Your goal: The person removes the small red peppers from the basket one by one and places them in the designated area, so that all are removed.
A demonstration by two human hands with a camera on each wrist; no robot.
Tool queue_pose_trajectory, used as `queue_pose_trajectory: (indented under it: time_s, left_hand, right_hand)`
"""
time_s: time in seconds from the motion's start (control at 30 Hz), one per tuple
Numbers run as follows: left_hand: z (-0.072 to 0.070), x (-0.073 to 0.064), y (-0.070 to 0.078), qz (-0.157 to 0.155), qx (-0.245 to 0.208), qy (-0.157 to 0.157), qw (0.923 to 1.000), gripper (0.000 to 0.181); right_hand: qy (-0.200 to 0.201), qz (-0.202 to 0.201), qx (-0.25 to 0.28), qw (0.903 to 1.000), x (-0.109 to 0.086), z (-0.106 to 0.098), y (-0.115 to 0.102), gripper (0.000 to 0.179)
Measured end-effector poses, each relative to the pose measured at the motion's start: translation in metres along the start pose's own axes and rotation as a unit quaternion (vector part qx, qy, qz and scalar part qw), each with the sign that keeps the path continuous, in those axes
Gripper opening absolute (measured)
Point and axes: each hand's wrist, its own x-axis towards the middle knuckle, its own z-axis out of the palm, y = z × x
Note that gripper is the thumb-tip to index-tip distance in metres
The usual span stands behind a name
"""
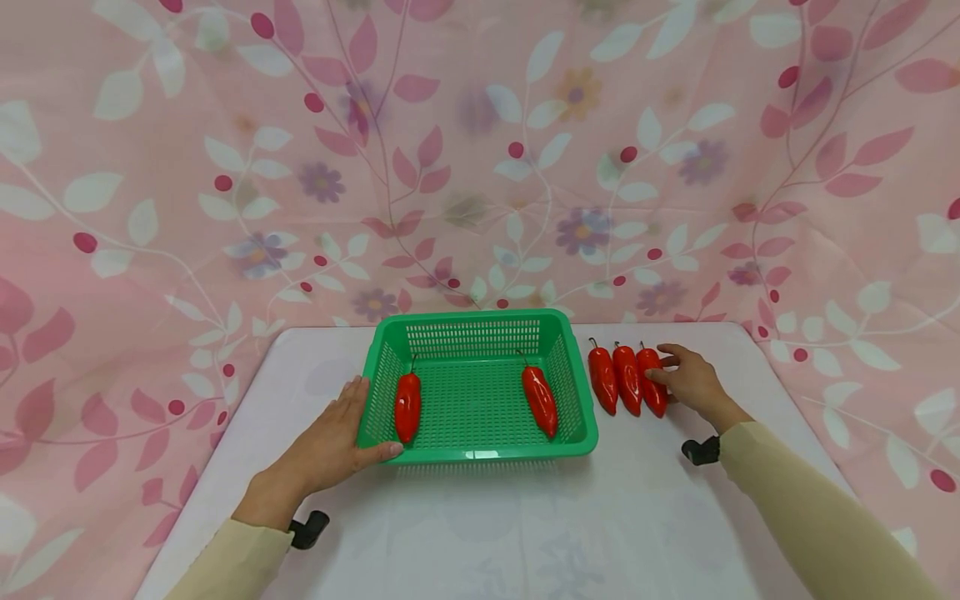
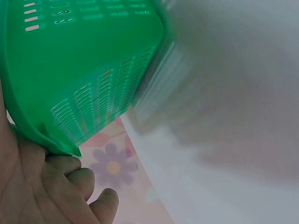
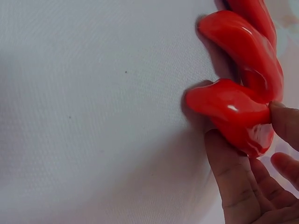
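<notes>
A green plastic basket (image 1: 480, 455) holds two red chili peppers, one pepper (image 1: 407, 408) near its left wall and another pepper (image 1: 540, 402) near its right. My left hand (image 1: 327, 443) rests against the basket's left front corner, its fingers extended along the left side and the thumb on the front rim. Right of the basket, three more red peppers lie in a row on the table. Thumb and fingers of my right hand (image 1: 693, 385) pinch the rightmost pepper (image 3: 233, 112), which is close beside the middle pepper (image 1: 627, 379). The leftmost pepper (image 1: 602, 379) lies nearest the basket.
A white cloth covers the table (image 1: 480, 533). Behind it and along both sides hangs a pink floral curtain (image 1: 480, 167). Black wrist straps show at both sleeves.
</notes>
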Motion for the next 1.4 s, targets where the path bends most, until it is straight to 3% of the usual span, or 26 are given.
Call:
queue_pose_trajectory:
  time_s: [0.47,0.77,1.03,1.4]
  left_hand:
    - [0.0,0.0,0.0,0.004,-0.004,0.002,1.0,0.134]
    - [-0.001,0.0,0.001,0.008,-0.003,0.003,1.0,0.135]
    - [-0.003,-0.001,0.002,0.011,0.008,0.009,0.9999,0.136]
    - [-0.002,0.001,0.0,0.017,0.013,0.01,0.9997,0.138]
  right_hand:
    - [0.006,-0.009,-0.015,0.9998,-0.002,-0.001,0.0,0.077]
    - [0.047,-0.039,-0.062,0.9962,-0.011,-0.008,-0.014,0.072]
    - [0.053,-0.069,-0.068,0.9939,-0.021,-0.005,-0.049,0.07]
    - [0.019,-0.144,-0.059,0.9877,-0.034,0.0,-0.116,0.067]
